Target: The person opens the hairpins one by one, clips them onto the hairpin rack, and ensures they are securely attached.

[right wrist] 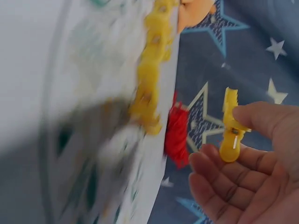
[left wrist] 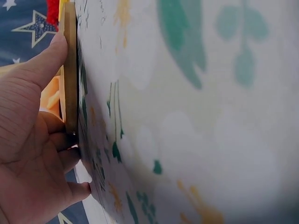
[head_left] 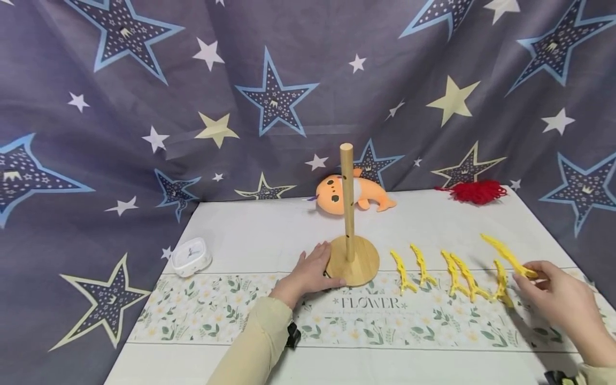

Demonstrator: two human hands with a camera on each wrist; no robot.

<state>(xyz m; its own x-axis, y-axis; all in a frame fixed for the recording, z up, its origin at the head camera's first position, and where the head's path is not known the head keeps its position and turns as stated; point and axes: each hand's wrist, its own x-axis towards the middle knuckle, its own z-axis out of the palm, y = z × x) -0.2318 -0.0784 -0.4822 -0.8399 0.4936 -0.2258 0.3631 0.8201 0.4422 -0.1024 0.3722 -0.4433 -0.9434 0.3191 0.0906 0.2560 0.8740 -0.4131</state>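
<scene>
My left hand (head_left: 312, 271) holds the left edge of a wooden stand's round base (head_left: 364, 262), its upright post (head_left: 348, 208) rising from the middle. In the left wrist view, the thumb lies against the disc (left wrist: 70, 70) and the fingers bend at its rim. Over on the right, my right hand (head_left: 560, 294) pinches a yellow plastic branch-shaped piece (head_left: 505, 253) between thumb and fingers, raised off the table. Several similar yellow pieces (head_left: 467, 275) lie in a row between the stand and that hand; one (right wrist: 148, 70) appears blurred in the right wrist view.
An orange plush toy (head_left: 370, 192) lies behind the post. Red yarn-like strands (head_left: 476, 192) sit at the back right, and a white clock (head_left: 191, 258) stands at the left. A floral runner (head_left: 207, 310) crosses the white table before a starry curtain (head_left: 159, 107).
</scene>
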